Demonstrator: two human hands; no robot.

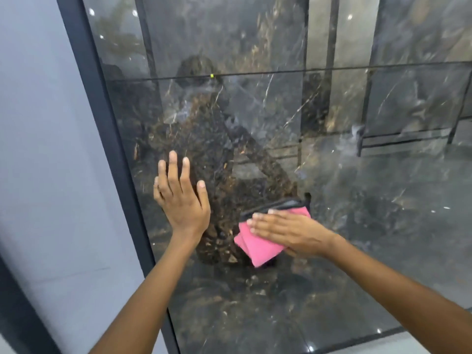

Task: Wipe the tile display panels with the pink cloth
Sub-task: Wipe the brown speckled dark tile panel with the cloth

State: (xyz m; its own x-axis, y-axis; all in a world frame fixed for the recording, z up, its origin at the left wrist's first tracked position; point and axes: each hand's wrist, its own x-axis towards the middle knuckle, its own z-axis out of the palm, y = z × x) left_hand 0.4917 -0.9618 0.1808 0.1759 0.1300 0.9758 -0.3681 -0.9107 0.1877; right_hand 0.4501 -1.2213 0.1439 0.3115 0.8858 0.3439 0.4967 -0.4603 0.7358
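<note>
Pink folded cloth (258, 245) lies flat on our shiny dark marble tile panel (255, 111), under our right hand (288, 232), whose straight fingers press it. Our left hand (182, 198) rests flat just beside it, holding nothing. Unwiped tile spreads up and right.

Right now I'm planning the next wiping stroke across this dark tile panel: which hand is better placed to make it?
The right hand: it already presses the pink cloth flat against the tile panel. The left hand lies open on the tile near the dark frame, holding nothing, apparently bracing.
</note>
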